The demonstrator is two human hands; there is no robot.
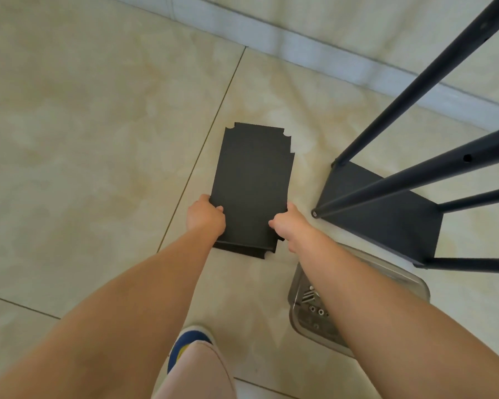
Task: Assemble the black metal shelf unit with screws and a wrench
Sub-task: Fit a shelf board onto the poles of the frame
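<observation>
We count one loose black shelf panel [251,180], one partly built shelf frame [386,214] with four black legs [415,84] rising from a fitted panel, one steel tray [409,279] holding several small screws [314,308] that are too blurred to number, and our two hands.

The loose panel is held flat over the tiled floor [84,125], left of the frame and just ahead of the tray. Its long sides run away from us, and its near end sits between our hands.

Our left hand [205,216] grips the panel's left edge, thumb on top and fingers curled underneath, out of sight. Our right hand [285,223] grips the right edge the same way, thumb lying on the top face and fingers wrapped below. Both hands clamp the panel near its closer end, apart by the panel's width.

One shoe [189,345] shows below, beside the tray.
</observation>
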